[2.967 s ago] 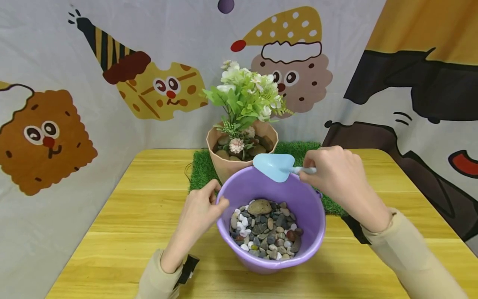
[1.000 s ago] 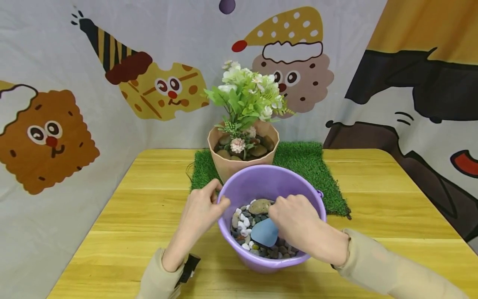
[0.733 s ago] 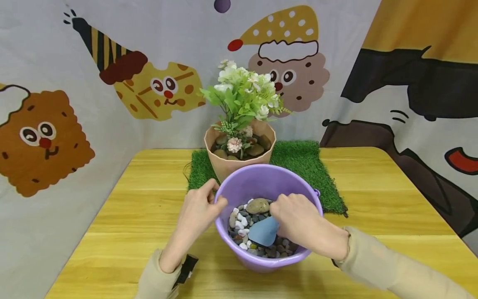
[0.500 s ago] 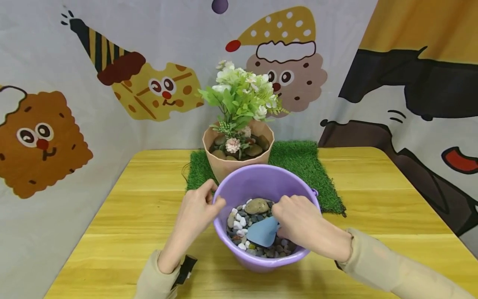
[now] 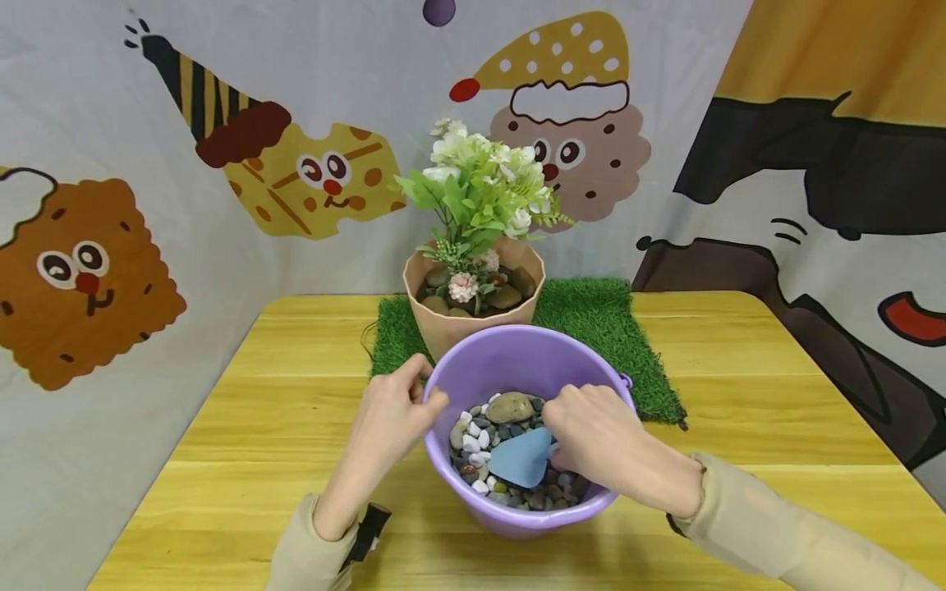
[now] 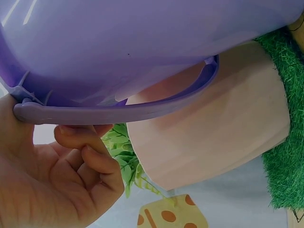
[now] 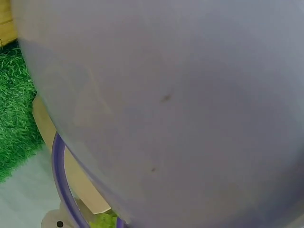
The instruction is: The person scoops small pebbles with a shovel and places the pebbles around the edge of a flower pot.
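A purple bucket (image 5: 538, 359) stands tilted slightly toward me, with mixed pebbles (image 5: 473, 443) and a larger brown stone (image 5: 509, 407) on its floor. My left hand (image 5: 392, 419) pinches the bucket's left rim between thumb and curled fingers. In the left wrist view, that hand (image 6: 71, 175) shows beside the bucket's handle (image 6: 118, 114). Inside the bucket my right hand (image 5: 594, 435) grips a small blue shovel (image 5: 521, 457) by its handle, which the fingers mostly hide. The shovel's blade lies over the pebbles, pointing left. The right wrist view holds mostly the bucket's outer wall (image 7: 166, 133).
Close behind the bucket is a pale pink pot (image 5: 451, 324) with white-flowered greenery (image 5: 484, 185) and stones in it. The pot stands on a green turf mat (image 5: 606, 328) on the wooden table (image 5: 244, 427). A cartoon-printed cloth (image 5: 355, 49) hangs behind the table.
My right hand has brought the shovel from above the bucket's far rim down among the pebbles. Over the last second it has barely moved. My left hand has kept its place at the rim.
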{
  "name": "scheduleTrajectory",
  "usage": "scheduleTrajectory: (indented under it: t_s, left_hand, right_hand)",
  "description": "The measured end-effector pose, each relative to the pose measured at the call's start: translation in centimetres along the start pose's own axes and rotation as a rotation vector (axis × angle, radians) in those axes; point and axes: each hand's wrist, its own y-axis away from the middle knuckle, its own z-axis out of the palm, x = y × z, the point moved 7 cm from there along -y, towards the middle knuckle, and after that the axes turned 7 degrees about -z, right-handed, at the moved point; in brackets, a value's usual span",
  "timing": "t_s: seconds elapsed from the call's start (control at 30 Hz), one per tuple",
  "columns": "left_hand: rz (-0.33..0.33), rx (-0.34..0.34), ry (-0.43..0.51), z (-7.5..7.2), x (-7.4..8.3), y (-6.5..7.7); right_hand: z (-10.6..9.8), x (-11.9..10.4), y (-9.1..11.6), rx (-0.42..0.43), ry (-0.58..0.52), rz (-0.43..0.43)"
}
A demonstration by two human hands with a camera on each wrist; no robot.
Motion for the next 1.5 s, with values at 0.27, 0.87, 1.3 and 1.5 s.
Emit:
scheduleTrajectory:
  t_s: [0.27,0.87,1.3,1.5]
  left_hand:
    - [0.018,0.016,-0.001,-0.2,0.1,0.0]
    - [0.011,0.017,-0.015,-0.2,-0.1,0.0]
    - [-0.014,-0.013,-0.008,0.1,0.0,0.0]
    - [-0.006,-0.009,-0.011,0.1,0.1,0.1]
  right_hand:
    - [-0.1,0.0,0.0,0.031,-0.018,-0.005]
    - [-0.5,-1.0,-1.3,0.069,-0.022,0.004]
    - [-0.5,-0.8,-1.3,-0.127,-0.026,0.107]
    - [0.1,-1.4,-1.5,-0.075,-0.035,0.090]
